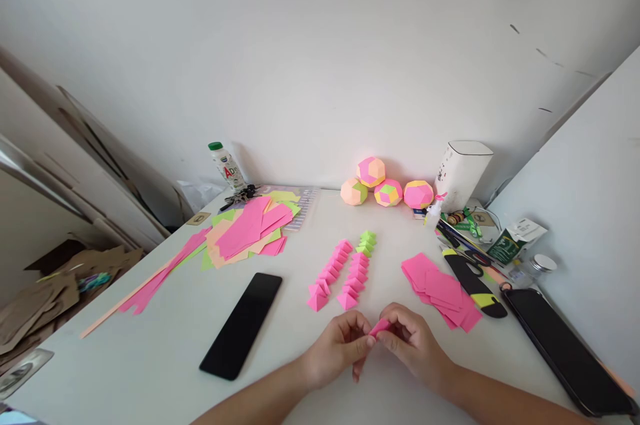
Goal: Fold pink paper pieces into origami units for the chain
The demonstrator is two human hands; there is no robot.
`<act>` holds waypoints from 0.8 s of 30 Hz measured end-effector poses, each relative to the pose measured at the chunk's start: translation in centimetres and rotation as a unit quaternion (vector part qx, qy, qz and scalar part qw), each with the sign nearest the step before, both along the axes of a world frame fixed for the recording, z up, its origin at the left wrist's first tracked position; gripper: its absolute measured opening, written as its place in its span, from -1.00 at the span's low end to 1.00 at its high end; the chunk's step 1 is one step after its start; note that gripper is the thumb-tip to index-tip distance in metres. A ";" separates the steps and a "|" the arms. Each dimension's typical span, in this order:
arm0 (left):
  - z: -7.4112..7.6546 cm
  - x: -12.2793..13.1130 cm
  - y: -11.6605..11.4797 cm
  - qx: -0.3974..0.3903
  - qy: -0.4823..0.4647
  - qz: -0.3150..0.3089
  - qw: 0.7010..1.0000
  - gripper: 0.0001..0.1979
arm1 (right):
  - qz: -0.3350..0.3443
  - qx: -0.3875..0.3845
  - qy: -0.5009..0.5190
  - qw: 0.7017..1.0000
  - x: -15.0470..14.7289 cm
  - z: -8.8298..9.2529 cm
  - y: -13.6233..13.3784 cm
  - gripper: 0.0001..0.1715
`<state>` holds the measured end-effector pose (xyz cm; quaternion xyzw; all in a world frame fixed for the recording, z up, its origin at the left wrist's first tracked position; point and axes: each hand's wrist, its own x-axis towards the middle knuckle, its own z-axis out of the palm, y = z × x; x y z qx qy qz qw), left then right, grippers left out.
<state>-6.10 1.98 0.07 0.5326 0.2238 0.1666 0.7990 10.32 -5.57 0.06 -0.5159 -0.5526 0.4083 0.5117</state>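
Note:
A small folded piece of pink paper (380,327) is pinched between my two hands near the table's front. My left hand (339,346) grips its left end with thumb and fingers, while my right hand (411,342) holds the right end. Just beyond my hands stand two rows of folded paper units: a pink row (333,272) on the left, and on the right a pink row (355,277) with green units (367,242) at its far end. Flat pink paper pieces (440,288) lie to the right of my right hand.
A black phone (241,325) lies left of my hands. Further left are colored sheets (250,228) and paper strips (165,275). Paper balls (387,192) and a white container (463,172) stand by the wall. On the right lie a black-and-yellow tool (473,282) and a black tray-like object (565,352).

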 end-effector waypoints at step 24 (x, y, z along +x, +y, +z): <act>-0.4 -0.1 -0.5 0.017 -0.017 0.040 0.999 -0.64 | 0.019 -0.067 -0.033 0.997 0.1 0.7 -0.1 -0.69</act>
